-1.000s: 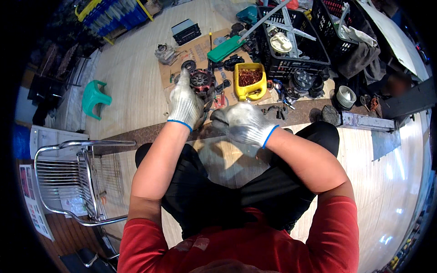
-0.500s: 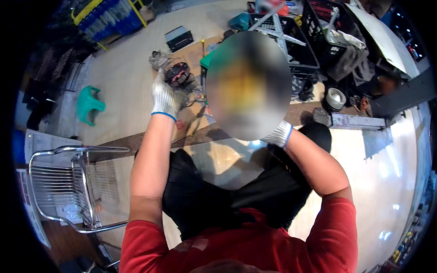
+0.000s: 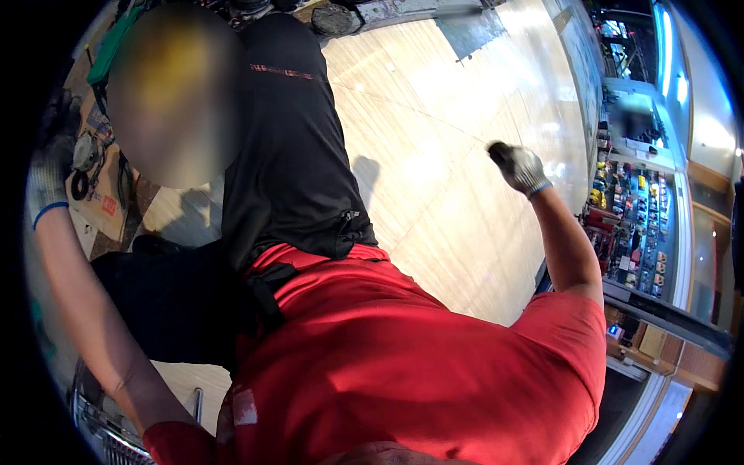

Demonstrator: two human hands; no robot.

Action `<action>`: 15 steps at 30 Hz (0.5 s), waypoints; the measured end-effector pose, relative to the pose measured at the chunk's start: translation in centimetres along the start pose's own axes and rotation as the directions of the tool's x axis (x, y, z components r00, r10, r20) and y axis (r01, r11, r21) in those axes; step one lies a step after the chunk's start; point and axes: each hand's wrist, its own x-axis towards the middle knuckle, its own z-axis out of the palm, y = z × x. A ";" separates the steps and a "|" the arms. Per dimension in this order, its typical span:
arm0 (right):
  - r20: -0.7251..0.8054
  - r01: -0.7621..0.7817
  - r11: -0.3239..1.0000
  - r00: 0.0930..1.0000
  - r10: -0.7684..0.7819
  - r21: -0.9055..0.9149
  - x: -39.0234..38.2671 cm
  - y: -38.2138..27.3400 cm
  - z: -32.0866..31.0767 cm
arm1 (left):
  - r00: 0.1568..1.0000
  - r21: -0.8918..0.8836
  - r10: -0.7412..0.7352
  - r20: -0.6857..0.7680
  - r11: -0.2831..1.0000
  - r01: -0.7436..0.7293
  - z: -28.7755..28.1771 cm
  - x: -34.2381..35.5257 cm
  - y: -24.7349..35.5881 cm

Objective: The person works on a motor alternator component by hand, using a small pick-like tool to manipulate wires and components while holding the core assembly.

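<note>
My left hand (image 3: 49, 184), in a pale glove with a blue cuff, reaches to the far left among dark parts (image 3: 62, 116); its fingers are lost in shadow. Beside it lie a round metal part (image 3: 84, 153) and a black ring (image 3: 80, 186) on cardboard (image 3: 110, 213). My right hand (image 3: 511, 164) is stretched out over the tiled floor on the right, its dirty fingers curled; whatever they might hold is too dark to make out. A large blurred oval hides what lies between my left hand and my leg.
My black-trousered legs (image 3: 291, 139) lie folded at left centre. A green object (image 3: 105, 62) is at top left, a metal beam (image 3: 372, 13) along the top. Steel chair rails (image 3: 93, 415) are at lower left, shelves of small colourful goods (image 3: 632, 225) at the right.
The view has swung sharply to the right. My right hand has moved from among the parts out to the right over the floor, while my left hand now sits at the far-left edge.
</note>
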 end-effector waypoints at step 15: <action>0.676 0.034 0.990 0.727 -0.117 0.135 -12.7 9.3 21.9 | 0.861 -0.915 -0.458 0.221 -0.404 0.020 -3.7 -5.4 28.7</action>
